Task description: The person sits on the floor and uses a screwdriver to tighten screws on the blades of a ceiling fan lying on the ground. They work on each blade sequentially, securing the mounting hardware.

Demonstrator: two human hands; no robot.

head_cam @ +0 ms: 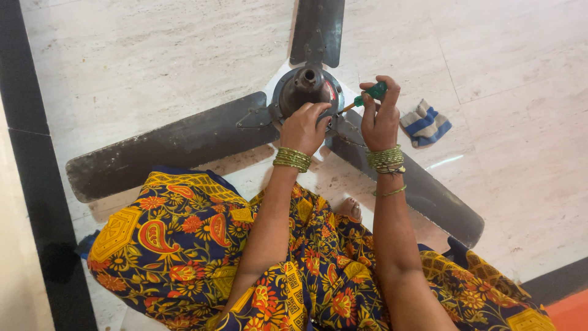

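My left hand (304, 127) lies on the near rim of the ceiling fan motor (306, 91), just above the middle of the frame, fingers curled and pressed down on the housing to steady it. My right hand (380, 116), right of centre, pinches the green-handled screwdriver (371, 94) between thumb and fingertips, the shaft slanting down and left toward the motor's right edge, where a blade meets the hub. The fan rests on the pale marble floor (153, 55), one blade (317, 27) running off the top edge, one reaching left, one passing under my right wrist toward the lower right. I judge I am working a screw at that blade bracket; the next turn calls for the tip to sit square in the head while my left hand keeps the hub from swinging. The tip and the screw are hidden behind my fingers, so I cannot tell whether it is seated. A striped folded cloth (425, 122) lies at the right, near my right hand. My knees in patterned fabric fill the bottom
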